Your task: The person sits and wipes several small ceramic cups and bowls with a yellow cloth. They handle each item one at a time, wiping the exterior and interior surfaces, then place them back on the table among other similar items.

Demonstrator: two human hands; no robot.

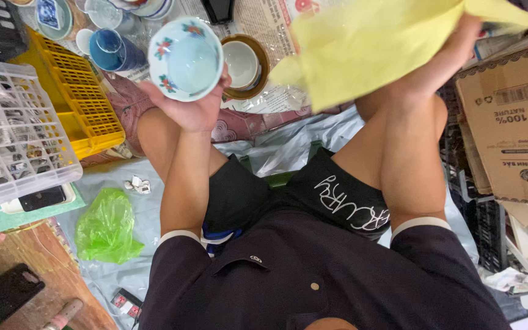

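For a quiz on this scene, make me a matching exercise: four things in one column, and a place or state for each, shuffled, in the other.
Things:
1. floral bowl
2. yellow cloth
3. green plastic bag
4. white crate

Places or states:
A. crumpled on the floor sheet
B. held in the left hand
C. far left, beside the yellow crate
D. gripped by the right hand

Pairs: 1-B, 2-D, 3-A, 4-C
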